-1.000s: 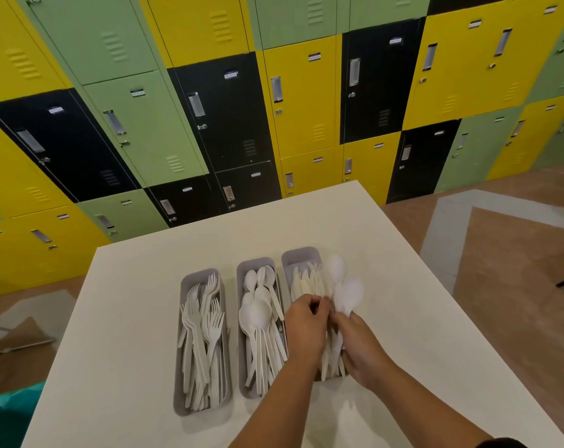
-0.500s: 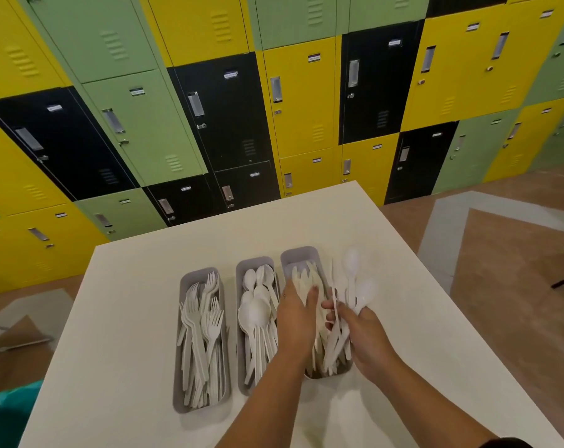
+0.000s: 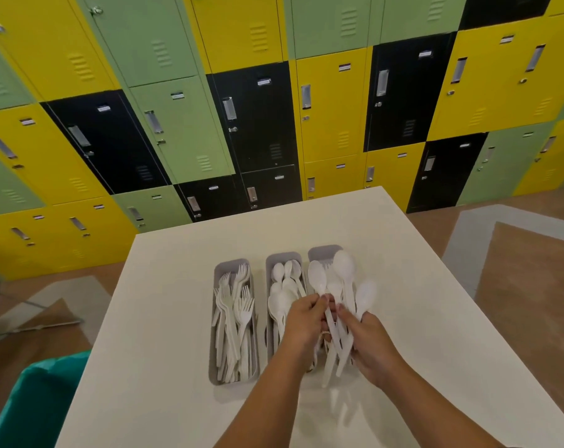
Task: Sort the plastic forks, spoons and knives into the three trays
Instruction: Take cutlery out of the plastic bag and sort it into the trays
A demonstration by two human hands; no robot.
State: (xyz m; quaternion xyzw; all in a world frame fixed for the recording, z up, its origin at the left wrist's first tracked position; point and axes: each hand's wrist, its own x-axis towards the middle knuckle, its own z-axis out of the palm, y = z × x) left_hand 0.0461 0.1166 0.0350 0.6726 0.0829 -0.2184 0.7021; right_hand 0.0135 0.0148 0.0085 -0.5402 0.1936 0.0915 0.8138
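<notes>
At the far left a teal bin (image 3: pixel 35 402) shows beside the white bench (image 3: pixel 164 318). On the bench three grey trays stand side by side, long sides just beside one another. The left tray (image 3: pixel 216 318) holds a heap of white forks (image 3: pixel 233 318), tines pointing away from the person. The middle tray (image 3: pixel 285 256) holds white spoons (image 3: pixel 282 286), bowls at the far end. The left hand (image 3: pixel 306 324) lies over the near part of this tray and reaches toward the right one; its fingers (image 3: pixel 321 300) are curled and pinch the handle of one spoon (image 3: pixel 317 281) whose bowl stands up over the right tray (image 3: pixel 324 252). The right hand (image 3: pixel 369 344) holds a fanned bunch of spoons (image 3: pixel 345 286) above that right tray, fingers curled round the handles, bowls pointing away and handle ends sticking out toward the person. What lies inside the right tray is mostly hidden by the hands. Behind the bench stands a wall of yellow, green and black lockers (image 3: pixel 261 118).
</notes>
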